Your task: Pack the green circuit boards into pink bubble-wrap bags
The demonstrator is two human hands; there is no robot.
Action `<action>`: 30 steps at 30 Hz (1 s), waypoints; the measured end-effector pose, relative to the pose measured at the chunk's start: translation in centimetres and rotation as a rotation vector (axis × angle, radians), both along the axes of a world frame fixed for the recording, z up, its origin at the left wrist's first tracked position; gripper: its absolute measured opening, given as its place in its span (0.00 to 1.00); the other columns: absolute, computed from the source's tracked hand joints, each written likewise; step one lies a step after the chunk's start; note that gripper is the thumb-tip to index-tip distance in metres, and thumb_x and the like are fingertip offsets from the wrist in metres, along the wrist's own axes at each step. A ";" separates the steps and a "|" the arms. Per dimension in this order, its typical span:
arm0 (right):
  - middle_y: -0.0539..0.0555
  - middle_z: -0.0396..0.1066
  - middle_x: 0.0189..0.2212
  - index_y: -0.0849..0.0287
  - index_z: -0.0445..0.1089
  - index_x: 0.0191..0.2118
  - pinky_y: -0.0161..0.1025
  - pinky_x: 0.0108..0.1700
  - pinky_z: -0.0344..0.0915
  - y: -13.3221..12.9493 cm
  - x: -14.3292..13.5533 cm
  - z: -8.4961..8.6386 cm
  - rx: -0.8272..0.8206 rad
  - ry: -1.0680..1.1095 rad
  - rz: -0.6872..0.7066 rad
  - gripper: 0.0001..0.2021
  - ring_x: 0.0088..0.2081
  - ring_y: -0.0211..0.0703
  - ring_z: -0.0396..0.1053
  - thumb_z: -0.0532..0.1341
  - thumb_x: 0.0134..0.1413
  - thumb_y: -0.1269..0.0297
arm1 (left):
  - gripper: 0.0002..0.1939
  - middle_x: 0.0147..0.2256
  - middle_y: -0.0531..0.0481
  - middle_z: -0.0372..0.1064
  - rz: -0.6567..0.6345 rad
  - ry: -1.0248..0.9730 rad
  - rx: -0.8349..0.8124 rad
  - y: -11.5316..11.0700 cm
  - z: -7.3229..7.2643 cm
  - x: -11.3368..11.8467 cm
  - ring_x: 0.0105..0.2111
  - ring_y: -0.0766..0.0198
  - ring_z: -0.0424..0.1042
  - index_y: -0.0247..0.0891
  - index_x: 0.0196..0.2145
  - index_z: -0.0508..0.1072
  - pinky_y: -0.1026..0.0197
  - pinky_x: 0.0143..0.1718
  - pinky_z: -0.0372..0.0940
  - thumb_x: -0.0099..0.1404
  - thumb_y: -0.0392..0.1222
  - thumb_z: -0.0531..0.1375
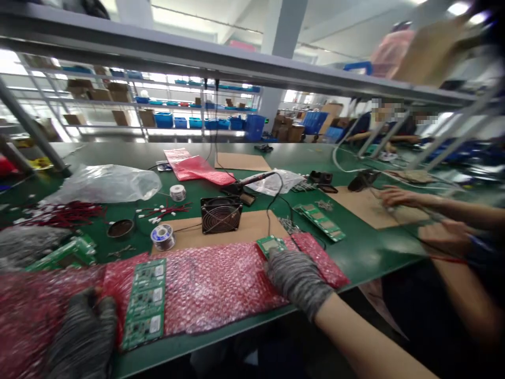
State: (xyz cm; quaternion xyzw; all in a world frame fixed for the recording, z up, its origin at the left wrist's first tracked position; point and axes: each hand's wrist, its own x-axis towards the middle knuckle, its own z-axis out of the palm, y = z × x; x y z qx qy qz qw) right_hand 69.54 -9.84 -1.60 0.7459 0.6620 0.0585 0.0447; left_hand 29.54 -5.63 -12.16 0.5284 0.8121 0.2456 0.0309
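My right hand [298, 273], in a grey knitted glove, grips the near edge of a small green circuit board [271, 243] above the red bubble wrap [213, 289]. Its fingertips are partly hidden. At lower left my left hand [84, 331], gloved too, lies on the bubble wrap with thumb and fingers apart. Between my hands, nearer the left one, a long green circuit board panel [145, 302] with several white labels lies on the wrap. A small black fan [221, 215] stands behind the wrap on a cardboard sheet [256, 226].
Solder spools [163, 237], a round tin [120, 228], red-black wires [63, 215] and a soldering iron [256, 179] lie around the fan. More boards [321, 222] sit to the right. A co-worker's hands [406, 199] work at far right. A shelf beam [236, 66] crosses overhead.
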 end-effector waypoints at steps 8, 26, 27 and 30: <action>0.58 0.70 0.51 0.57 0.66 0.55 0.46 0.56 0.63 5.0 -15.2 -1.7 0.082 0.134 1.011 0.17 0.51 0.45 0.67 0.51 0.63 0.69 | 0.17 0.46 0.40 0.73 0.071 0.009 -0.039 -0.9 2.6 2.7 0.41 0.54 0.75 0.34 0.50 0.66 0.54 0.46 0.65 0.67 0.42 0.50; 0.56 0.73 0.37 0.60 0.71 0.41 0.58 0.61 0.56 9.9 -21.9 -2.2 0.191 -0.040 1.628 0.09 0.40 0.47 0.68 0.54 0.59 0.70 | 0.18 0.51 0.37 0.71 0.092 -0.146 -0.028 -1.0 3.1 3.7 0.50 0.55 0.71 0.31 0.53 0.69 0.53 0.57 0.60 0.67 0.36 0.51; 0.56 0.73 0.36 0.60 0.72 0.40 0.58 0.60 0.57 9.9 -21.8 -1.9 0.182 -0.050 1.633 0.09 0.40 0.47 0.69 0.54 0.58 0.71 | 0.18 0.51 0.37 0.71 0.094 -0.146 -0.028 -0.9 3.1 3.6 0.51 0.55 0.71 0.31 0.53 0.68 0.53 0.57 0.60 0.67 0.36 0.52; 0.57 0.74 0.34 0.59 0.74 0.35 0.59 0.56 0.60 10.3 -20.4 -1.3 0.130 -0.003 1.604 0.11 0.39 0.49 0.69 0.55 0.53 0.76 | 0.18 0.50 0.40 0.71 0.103 -0.144 -0.023 -0.7 3.0 3.5 0.48 0.58 0.72 0.33 0.54 0.67 0.50 0.55 0.63 0.69 0.39 0.53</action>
